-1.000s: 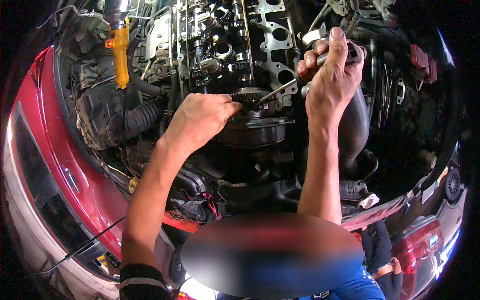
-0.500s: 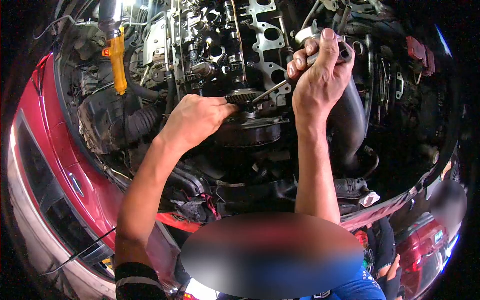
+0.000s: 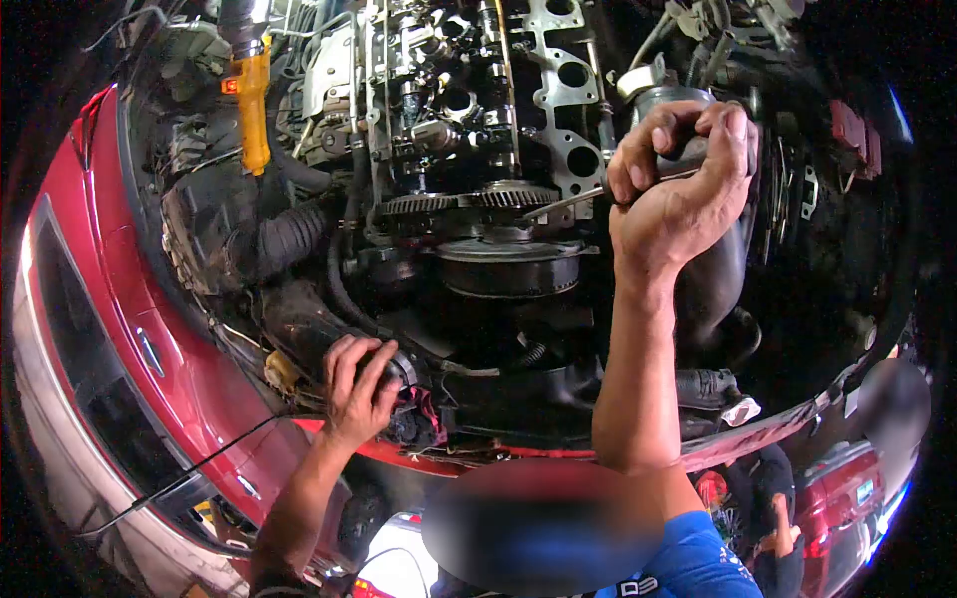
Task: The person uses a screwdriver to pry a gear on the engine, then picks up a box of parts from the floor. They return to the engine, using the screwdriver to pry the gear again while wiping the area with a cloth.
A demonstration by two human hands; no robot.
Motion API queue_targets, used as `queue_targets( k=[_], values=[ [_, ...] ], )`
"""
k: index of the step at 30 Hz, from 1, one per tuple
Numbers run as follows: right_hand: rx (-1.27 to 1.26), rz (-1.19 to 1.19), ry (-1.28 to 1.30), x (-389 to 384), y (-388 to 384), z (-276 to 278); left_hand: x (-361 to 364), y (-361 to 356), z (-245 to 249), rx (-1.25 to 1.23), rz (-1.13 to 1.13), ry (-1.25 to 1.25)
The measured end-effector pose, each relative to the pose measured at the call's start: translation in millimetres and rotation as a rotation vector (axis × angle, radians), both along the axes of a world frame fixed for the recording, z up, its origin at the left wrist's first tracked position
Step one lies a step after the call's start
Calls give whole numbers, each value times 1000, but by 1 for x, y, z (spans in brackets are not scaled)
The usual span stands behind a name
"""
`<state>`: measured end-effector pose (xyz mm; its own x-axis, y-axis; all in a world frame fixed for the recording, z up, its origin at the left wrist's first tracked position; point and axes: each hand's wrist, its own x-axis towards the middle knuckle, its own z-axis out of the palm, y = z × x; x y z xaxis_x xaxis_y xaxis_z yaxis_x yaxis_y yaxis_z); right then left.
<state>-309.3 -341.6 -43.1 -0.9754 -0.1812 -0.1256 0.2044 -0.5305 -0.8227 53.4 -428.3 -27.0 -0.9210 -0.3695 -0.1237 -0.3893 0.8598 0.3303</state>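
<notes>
My right hand (image 3: 678, 179) is wrapped round the handle of a metal tool (image 3: 563, 206), whose shaft points left to the gears. Its tip is near the right gear (image 3: 513, 194), at the front of the open engine. A second gear (image 3: 421, 204) sits beside it. Below them is a round black pulley (image 3: 513, 276). My left hand (image 3: 357, 384) rests at the front edge of the engine bay, fingers curved over a dark round part (image 3: 401, 369); whether it grips this is unclear.
An orange work light (image 3: 255, 115) hangs at the upper left. A ribbed hose (image 3: 279, 239) and a large dark pipe (image 3: 713, 284) flank the engine. A red car (image 3: 150, 349) stands left; another person's hand (image 3: 783, 533) shows at lower right.
My left hand has moved from the gears down and left to the front edge. My right hand and the tool appear slightly lower and further right; the whole view has shifted.
</notes>
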Motion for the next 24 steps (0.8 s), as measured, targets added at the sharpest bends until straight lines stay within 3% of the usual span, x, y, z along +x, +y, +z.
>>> queue_targets(
  k=[7, 14, 21, 24],
  values=[
    [72, -16, -51, -5, -11, -21, 13, 12, -30, -94, 70, 91],
    [110, -44, -51, -3, -14, -19, 5, 13, -25, -48, 106, 138],
    [31, 58, -61, -4, -10, -19, -113, -6, 10, 217, 162, 276],
    [-55, 65, -10, -4, -3, -16, -155, -19, 4, 221, 148, 314]
  ],
)
